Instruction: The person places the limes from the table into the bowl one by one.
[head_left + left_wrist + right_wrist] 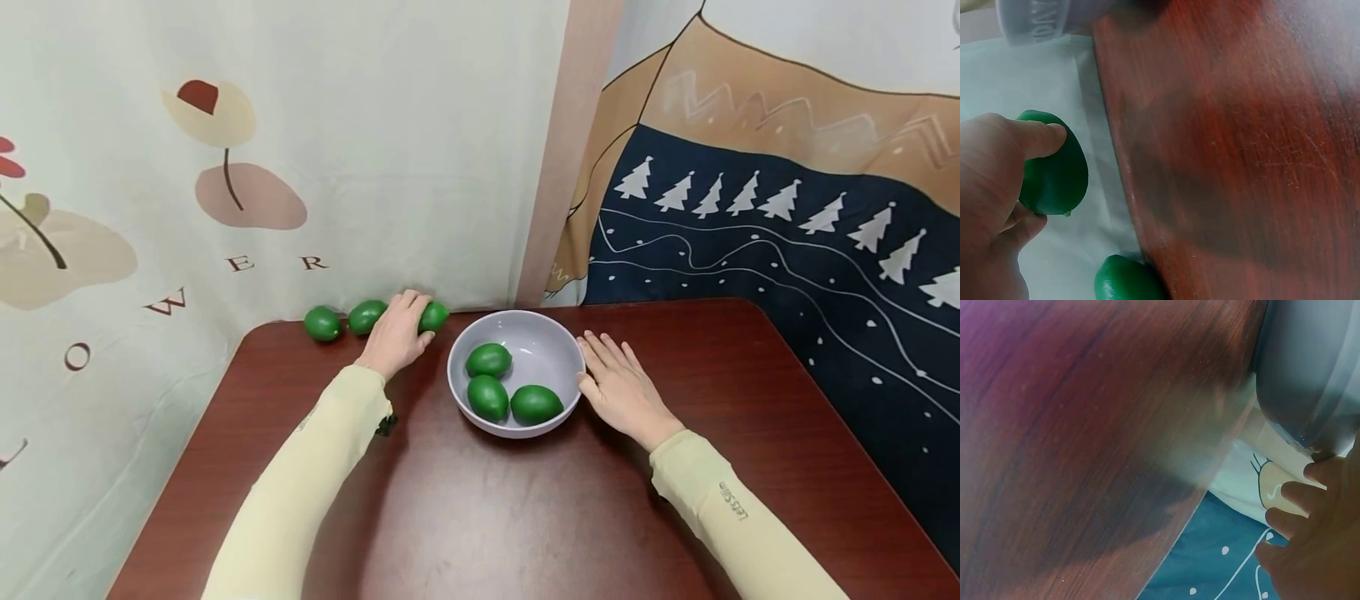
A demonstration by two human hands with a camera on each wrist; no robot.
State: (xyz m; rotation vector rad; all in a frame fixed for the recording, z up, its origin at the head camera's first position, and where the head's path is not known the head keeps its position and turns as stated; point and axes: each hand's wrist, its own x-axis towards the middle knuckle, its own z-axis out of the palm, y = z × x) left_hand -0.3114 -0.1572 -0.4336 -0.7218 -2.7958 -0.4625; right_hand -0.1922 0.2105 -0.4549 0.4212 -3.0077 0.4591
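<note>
On the brown table (pixel 487 517), a grey bowl (pixel 551 358) holds three green limes (pixel 536 405), the right hand (pixel 627 388) against its right side with fingers straight, gripping nothing. Farther off, near the back edge and left of the bowl, the left hand (pixel 396 335) grips another lime (pixel 434 317) between thumb and fingers; two more limes (pixel 322 323) lie further left, and a pale curtain (pixel 412 125) hangs behind.
</note>
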